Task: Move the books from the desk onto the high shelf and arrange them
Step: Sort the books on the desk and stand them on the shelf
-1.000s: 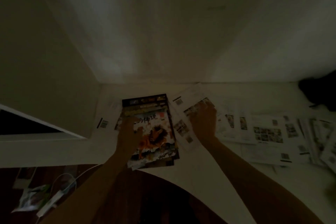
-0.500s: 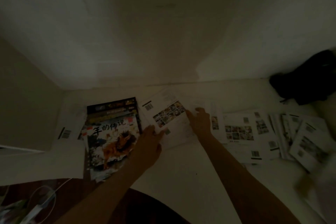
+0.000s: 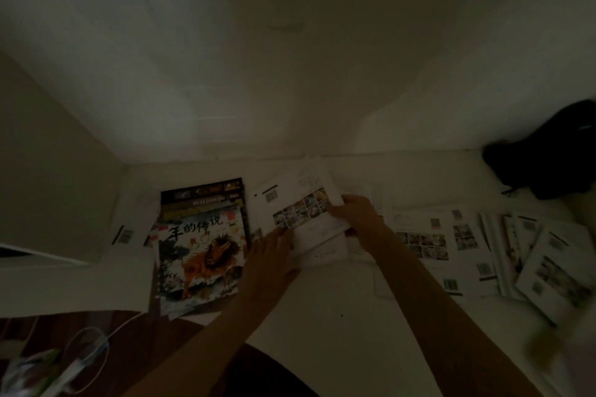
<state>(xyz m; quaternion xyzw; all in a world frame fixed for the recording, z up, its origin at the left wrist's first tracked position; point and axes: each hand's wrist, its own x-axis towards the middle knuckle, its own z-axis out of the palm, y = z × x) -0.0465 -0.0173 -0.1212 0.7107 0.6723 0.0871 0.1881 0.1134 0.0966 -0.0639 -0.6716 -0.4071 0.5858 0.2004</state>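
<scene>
**Both hands on white booklet stack**

Dim light. Left hand (image 3: 274,255) grips near-left edge of a small stack of thin white booklets w/ photo-grid back covers (image 3: 303,219); right hand (image 3: 354,216) pinches its right edge, thumb on top. Stack sits on white shelf surface (image 3: 338,306), just right of pile of colourful picture books w/ orange beast cover (image 3: 201,251). More white booklets (image 3: 458,242) spread flat further right. Black bag (image 3: 554,151) at far right.

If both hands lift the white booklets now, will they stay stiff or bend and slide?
The white booklets look thin with soft covers, so they will probably sag where unsupported. The left hand and right hand hold them at opposite edges, which should help. Several lie stacked loosely, so the smooth covers may slip apart.
</scene>
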